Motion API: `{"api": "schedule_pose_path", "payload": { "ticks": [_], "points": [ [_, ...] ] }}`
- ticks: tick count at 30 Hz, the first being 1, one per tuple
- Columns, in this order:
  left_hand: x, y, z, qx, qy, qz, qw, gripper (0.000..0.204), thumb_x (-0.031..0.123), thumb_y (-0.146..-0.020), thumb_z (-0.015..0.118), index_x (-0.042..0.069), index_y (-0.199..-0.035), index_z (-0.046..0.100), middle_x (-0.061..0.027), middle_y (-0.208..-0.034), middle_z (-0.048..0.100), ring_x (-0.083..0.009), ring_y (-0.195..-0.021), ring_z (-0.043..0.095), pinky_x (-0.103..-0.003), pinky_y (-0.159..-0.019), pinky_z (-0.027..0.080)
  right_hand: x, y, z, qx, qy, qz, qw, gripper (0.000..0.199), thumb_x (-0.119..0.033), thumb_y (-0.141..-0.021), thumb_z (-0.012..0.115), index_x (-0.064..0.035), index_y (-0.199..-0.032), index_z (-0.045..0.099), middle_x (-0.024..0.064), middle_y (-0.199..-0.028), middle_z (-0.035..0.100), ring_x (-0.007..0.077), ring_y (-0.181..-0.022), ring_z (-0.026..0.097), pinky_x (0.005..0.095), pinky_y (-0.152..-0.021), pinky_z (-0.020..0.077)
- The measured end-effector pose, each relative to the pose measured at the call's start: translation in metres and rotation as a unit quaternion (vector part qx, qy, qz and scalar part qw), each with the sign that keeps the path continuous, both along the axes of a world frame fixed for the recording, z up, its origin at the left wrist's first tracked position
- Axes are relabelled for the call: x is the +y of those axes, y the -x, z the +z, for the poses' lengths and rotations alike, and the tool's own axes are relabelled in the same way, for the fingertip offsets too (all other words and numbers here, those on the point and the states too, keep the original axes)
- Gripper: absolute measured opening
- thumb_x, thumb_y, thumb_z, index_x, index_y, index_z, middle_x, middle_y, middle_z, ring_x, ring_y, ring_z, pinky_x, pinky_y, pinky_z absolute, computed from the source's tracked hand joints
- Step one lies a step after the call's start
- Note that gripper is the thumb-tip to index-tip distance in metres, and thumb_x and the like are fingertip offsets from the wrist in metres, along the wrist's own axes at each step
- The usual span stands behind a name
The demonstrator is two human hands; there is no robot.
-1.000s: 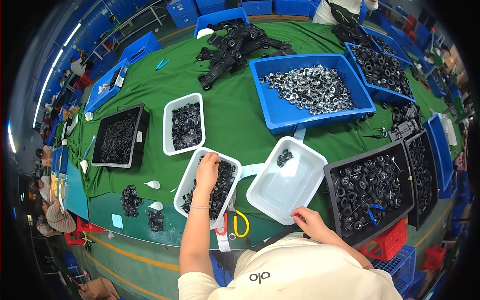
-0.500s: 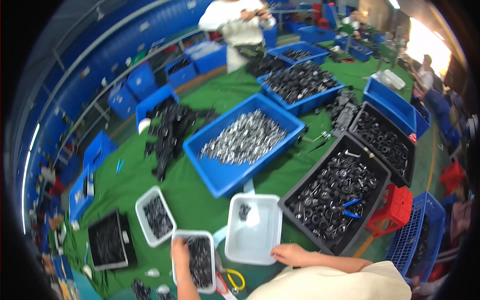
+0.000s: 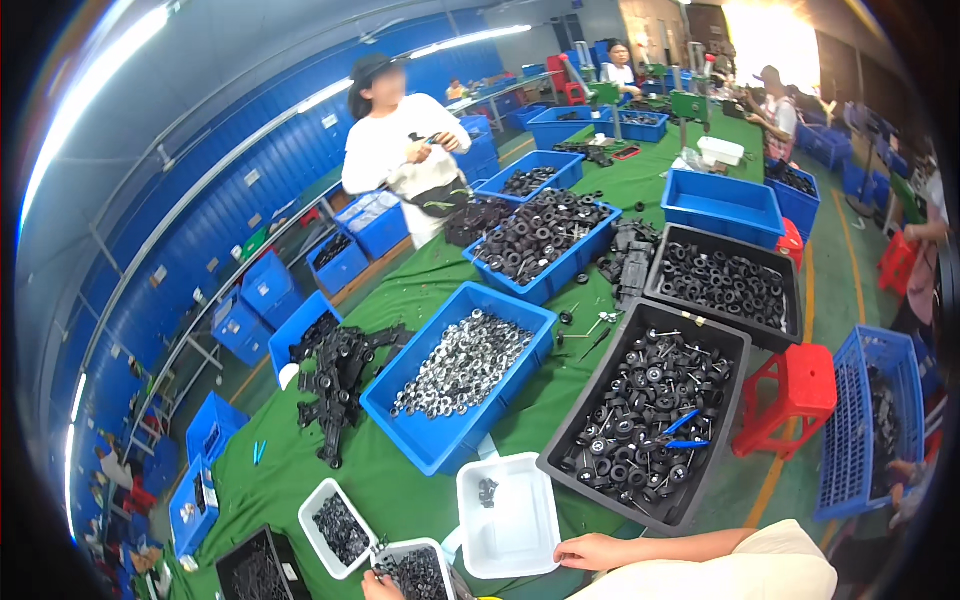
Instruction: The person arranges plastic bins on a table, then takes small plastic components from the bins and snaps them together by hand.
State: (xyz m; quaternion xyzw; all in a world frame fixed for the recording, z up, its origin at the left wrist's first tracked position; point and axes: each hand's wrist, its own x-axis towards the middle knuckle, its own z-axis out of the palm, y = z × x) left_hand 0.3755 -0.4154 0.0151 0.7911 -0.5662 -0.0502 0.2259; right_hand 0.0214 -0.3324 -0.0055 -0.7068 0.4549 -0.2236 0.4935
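My right hand (image 3: 590, 552) has its fingers closed on the right rim of a white plastic tub (image 3: 522, 535), which holds a small heap of dark parts (image 3: 488, 492) near its far left corner. At the lower edge, my left hand (image 3: 381, 588) is at the left side of a second white tub (image 3: 446, 572) full of small black parts (image 3: 414, 573). That hand is partly cut off and its fingertips are unclear. Touching this tub's far left side is another white tub (image 3: 312, 503) with small black parts (image 3: 341, 530).
A blue bin (image 3: 428, 448) of shiny ring-shaped parts stands ahead. To the right, a black crate (image 3: 640, 512) holds small wheels and blue-handled pliers (image 3: 686, 443), beside a red stool (image 3: 800, 385). Black frames (image 3: 335, 385) lie left. A person (image 3: 405, 150) stands across the green-covered table.
The view has tilted up, so the near tubs and my hands sit lower in the picture. My left hand has shifted toward its tub's left side; my right stays at the rim.
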Motion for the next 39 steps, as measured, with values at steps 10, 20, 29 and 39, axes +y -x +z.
{"api": "schedule_pose_path", "payload": {
  "ticks": [10, 20, 29, 39],
  "points": [
    [0.07, 0.218, 0.006, 0.245, -0.162, -0.449, 0.844, 0.016, 0.011, -0.075, 0.04, 0.0, -0.085, 0.045, -0.019, -0.073, 0.049, -0.0338, -0.068, 0.047, -0.036, -0.06, 0.037, 0.006, 0.004, 0.001, -0.198, -0.112, -0.126, 0.966, 0.03, -0.03, -0.079, 0.039, -0.0078, -0.099, 0.039, 0.004, -0.074, 0.049, 0.0092, -0.057, 0.046, 0.0213, -0.051, 0.0399],
    [0.082, 0.234, -0.034, 0.19, -0.263, -0.532, 0.782, 0.025, 0.022, -0.076, 0.041, 0.0, -0.089, 0.043, -0.0185, -0.072, 0.051, -0.0315, -0.064, 0.048, -0.035, -0.053, 0.037, 0.05, 0.033, -0.023, -0.139, -0.198, -0.147, 0.959, 0.035, -0.036, -0.074, 0.045, -0.0026, -0.083, 0.05, 0.0064, -0.071, 0.05, 0.0158, -0.059, 0.046, 0.0266, -0.052, 0.0377],
    [0.085, 0.242, -0.005, 0.211, -0.372, -0.523, 0.738, 0.025, 0.022, -0.076, 0.042, 0.001, -0.089, 0.044, -0.0159, -0.07, 0.051, -0.0286, -0.063, 0.048, -0.033, -0.052, 0.037, 0.076, 0.061, -0.004, -0.074, -0.072, -0.084, 0.991, 0.032, -0.031, -0.075, 0.046, -0.0006, -0.084, 0.052, 0.007, -0.073, 0.055, 0.0127, -0.066, 0.05, 0.0266, -0.057, 0.0397],
    [0.067, 0.223, 0.039, 0.258, -0.465, -0.404, 0.745, 0.024, 0.022, -0.075, 0.043, 0.002, -0.089, 0.044, -0.013, -0.068, 0.051, -0.0254, -0.061, 0.049, -0.031, -0.051, 0.037, 0.068, 0.066, 0.02, -0.203, -0.078, -0.062, 0.974, 0.029, -0.03, -0.077, 0.043, -0.0019, -0.079, 0.05, 0.0025, -0.068, 0.049, 0.0104, -0.063, 0.045, 0.0243, -0.056, 0.0372]
  ]
}}
